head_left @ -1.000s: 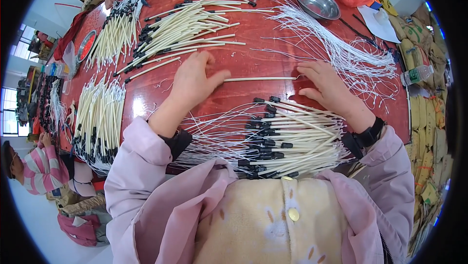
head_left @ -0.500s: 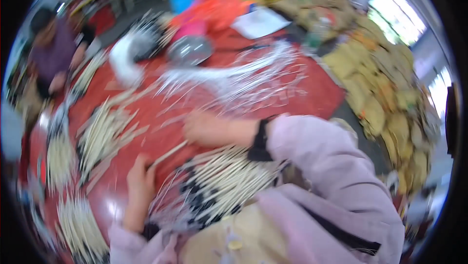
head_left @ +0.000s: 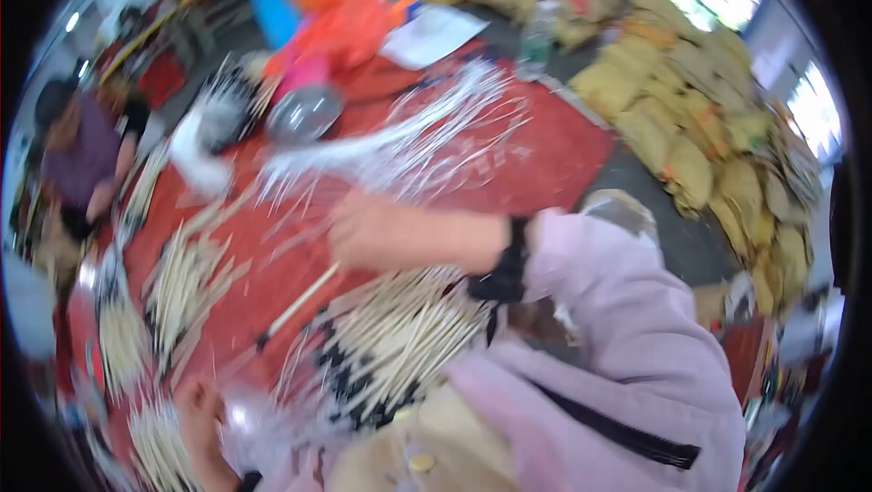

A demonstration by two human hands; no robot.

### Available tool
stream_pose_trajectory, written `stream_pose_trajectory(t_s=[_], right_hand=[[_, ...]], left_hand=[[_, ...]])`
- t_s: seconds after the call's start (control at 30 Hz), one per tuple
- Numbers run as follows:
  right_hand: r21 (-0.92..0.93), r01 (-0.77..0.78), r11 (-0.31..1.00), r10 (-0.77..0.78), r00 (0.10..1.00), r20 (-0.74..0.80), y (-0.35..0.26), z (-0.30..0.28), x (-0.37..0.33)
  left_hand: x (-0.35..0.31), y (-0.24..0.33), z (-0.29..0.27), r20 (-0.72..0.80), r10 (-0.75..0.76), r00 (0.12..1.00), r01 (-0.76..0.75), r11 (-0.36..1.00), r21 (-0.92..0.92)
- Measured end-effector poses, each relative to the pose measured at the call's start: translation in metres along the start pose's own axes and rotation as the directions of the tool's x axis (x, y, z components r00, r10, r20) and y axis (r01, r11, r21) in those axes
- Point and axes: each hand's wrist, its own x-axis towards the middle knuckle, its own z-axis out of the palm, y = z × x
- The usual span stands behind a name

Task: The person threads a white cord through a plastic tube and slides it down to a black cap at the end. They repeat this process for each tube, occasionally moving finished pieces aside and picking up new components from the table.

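My right hand (head_left: 363, 230) is closed over the red table (head_left: 563, 142), round the upper end of a pale thin stick (head_left: 304, 306) with a black tip. The stick slants down to the left. At the lower left my left hand (head_left: 198, 410) has its fingers curled in. Blur hides what they hold, if anything. Beside it lies a bundle of pale sticks (head_left: 156, 442). A heap of similar black-ended sticks (head_left: 409, 328) lies close to my body, with thin clear strands at its left side. Beyond my right hand spreads a bunch of white strands (head_left: 391, 147).
More stick bundles (head_left: 186, 288) lie on the left. A grey metal bowl (head_left: 304, 115), orange plastic bags (head_left: 341, 24), a white sheet (head_left: 434, 36) and a clear bottle (head_left: 538, 38) stand farther back. Yellow sacks (head_left: 686, 119) pile up at right. Another person (head_left: 82, 147) works at far left.
My left hand has moved away from the stick, down and to the left. My right hand still grips the stick, whose black lower tip is now in sight. The whole view has shifted.
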Motion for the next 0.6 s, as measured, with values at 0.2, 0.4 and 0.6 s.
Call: stream_pose_trajectory(t_s=[0.2,0.4,0.6], right_hand=[[0.093,-0.171,0.981,0.161,0.981,0.111,-0.032,-0.064,0.000],[0.184,-0.217,0.959,0.137,0.919,0.369,-0.053,-0.036,-0.013],[0.099,-0.333,0.938,0.277,0.889,0.365,-0.040,-0.028,-0.018]], left_hand=[[-0.093,-0.055,-0.119,-0.638,-0.133,0.759,0.256,0.961,0.104],[-0.141,-0.091,-0.130,-0.434,0.017,0.901,0.261,0.778,0.572],[-0.053,0.003,-0.029,-0.380,0.190,0.905,0.009,0.886,0.464]])
